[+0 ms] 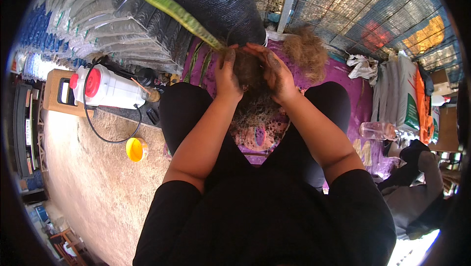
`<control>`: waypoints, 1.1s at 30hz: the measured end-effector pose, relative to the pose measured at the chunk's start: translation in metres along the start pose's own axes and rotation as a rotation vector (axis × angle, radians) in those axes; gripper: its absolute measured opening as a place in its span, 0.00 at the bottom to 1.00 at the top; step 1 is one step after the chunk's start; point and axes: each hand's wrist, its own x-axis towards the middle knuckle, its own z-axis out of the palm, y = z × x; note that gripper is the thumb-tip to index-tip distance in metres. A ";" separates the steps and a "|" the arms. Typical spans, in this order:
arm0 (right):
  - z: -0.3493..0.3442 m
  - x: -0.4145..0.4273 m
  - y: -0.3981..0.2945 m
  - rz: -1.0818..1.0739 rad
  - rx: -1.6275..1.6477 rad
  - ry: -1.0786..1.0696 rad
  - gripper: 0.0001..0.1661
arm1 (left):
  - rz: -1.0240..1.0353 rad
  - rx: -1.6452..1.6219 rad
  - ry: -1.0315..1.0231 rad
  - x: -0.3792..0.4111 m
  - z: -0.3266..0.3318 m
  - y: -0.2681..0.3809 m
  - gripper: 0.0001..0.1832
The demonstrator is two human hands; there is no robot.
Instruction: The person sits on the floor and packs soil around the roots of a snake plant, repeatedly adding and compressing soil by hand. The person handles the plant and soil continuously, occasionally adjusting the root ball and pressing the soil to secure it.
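Between my cupped hands is a dark, round root ball wrapped in brown fibre [247, 68]. My left hand [228, 72] presses its left side, and my right hand [274, 72] curves around its right side, fingers soiled. A long, yellow-edged snake plant leaf [173, 12] slants up and left from beside my left fingers; where its base ends is hidden. Below the ball, loose dark soil and fibres [257, 109] lie on the purple patterned mat [266, 157] between my knees. Two more narrow green leaves [206, 68] lie just left of my left hand.
A fluffy heap of brown fibre [307, 54] lies beyond my right hand. At left are a white sprayer tank [114, 87] with a black hose and a yellow cup [137, 149]. Stacked plastic sacks [128, 41] stand front left. A clear bottle [377, 131] and another person [419, 192] are at right.
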 end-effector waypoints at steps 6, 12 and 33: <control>-0.004 0.004 0.011 0.020 0.016 0.243 0.22 | 0.000 0.015 0.023 0.001 -0.004 -0.007 0.18; -0.004 0.008 0.039 0.169 0.032 0.313 0.19 | 0.302 0.361 0.061 -0.012 0.015 -0.018 0.20; -0.011 0.001 0.012 0.021 0.069 0.088 0.25 | 0.003 -0.045 -0.003 0.002 -0.006 -0.002 0.18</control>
